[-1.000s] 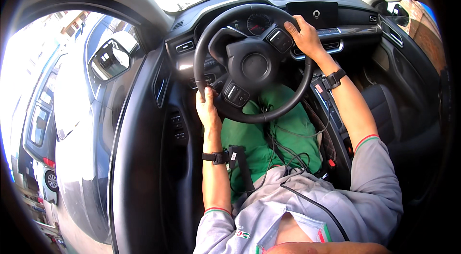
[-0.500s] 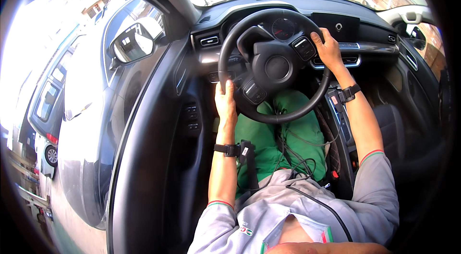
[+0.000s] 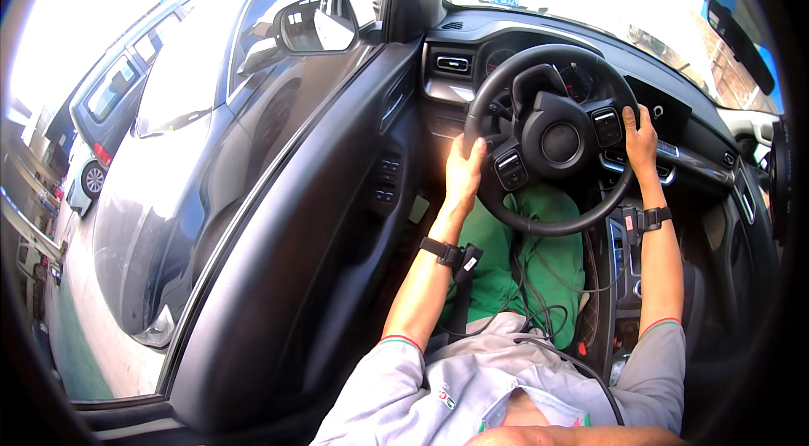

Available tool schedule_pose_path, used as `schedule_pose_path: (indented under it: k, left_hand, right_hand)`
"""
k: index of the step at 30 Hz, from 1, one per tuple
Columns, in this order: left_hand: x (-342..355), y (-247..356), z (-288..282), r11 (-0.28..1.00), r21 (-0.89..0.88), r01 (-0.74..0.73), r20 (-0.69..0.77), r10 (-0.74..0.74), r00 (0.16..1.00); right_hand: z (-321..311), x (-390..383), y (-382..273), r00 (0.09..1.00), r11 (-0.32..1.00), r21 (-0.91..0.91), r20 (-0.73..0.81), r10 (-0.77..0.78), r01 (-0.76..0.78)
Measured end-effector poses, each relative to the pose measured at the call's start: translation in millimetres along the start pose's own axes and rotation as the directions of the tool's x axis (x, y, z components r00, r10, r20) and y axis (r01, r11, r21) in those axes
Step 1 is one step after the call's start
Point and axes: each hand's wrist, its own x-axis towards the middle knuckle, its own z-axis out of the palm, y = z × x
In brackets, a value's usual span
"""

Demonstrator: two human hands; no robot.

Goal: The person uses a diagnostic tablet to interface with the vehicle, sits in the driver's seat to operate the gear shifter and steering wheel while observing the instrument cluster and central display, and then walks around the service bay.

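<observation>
A black steering wheel (image 3: pixel 524 225) stands turned, its left spoke lower than its right. My left hand (image 3: pixel 463 166) grips the left side of the rim, thumb on the near face and the other fingers mostly hidden behind. On the right side of the rim, my right hand (image 3: pixel 642 141) is closed round it, with the thumb pointing up. Button pads sit on both spokes, the right pad (image 3: pixel 607 127) close to my right hand. Each wrist wears a black strap with a small dark box; the left strap (image 3: pixel 447 253) shows clearly.
Left of me is the car door (image 3: pixel 320 218) with window switches (image 3: pixel 387 180). Outside, a dark car (image 3: pixel 278 100) stands very close, beyond the side mirror (image 3: pixel 318 24). A centre screen (image 3: pixel 659 113) and console (image 3: pixel 624 256) lie to the right. Dark cables (image 3: pixel 539 311) cross my lap.
My view has swung left and tilted, so the door and the neighbouring car fill more of it. Both hands stay on the rim; the wheel shows no clear turn relative to the dashboard.
</observation>
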Motion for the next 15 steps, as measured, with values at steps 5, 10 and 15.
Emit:
schedule_pose_path:
  k: [5, 10, 15]
  left_hand:
    - [2, 6, -7, 1.000, -0.015, -0.002, -0.007, 0.002, 1.000]
    - [2, 10, -20, 1.000, -0.019, -0.007, 0.005, 0.007, 1.000]
    - [0, 12, -32, 1.000, -0.013, -0.007, 0.011, 0.007, 1.000]
  right_hand:
    - [8, 3, -10, 1.000, 1.000, 0.012, 0.003, -0.016, 0.016]
    - [15, -3, -24, 1.000, 0.999, -0.040, -0.020, -0.011, 0.010]
    - [17, -7, -35, 1.000, 0.999, -0.032, 0.009, 0.015, -0.015]
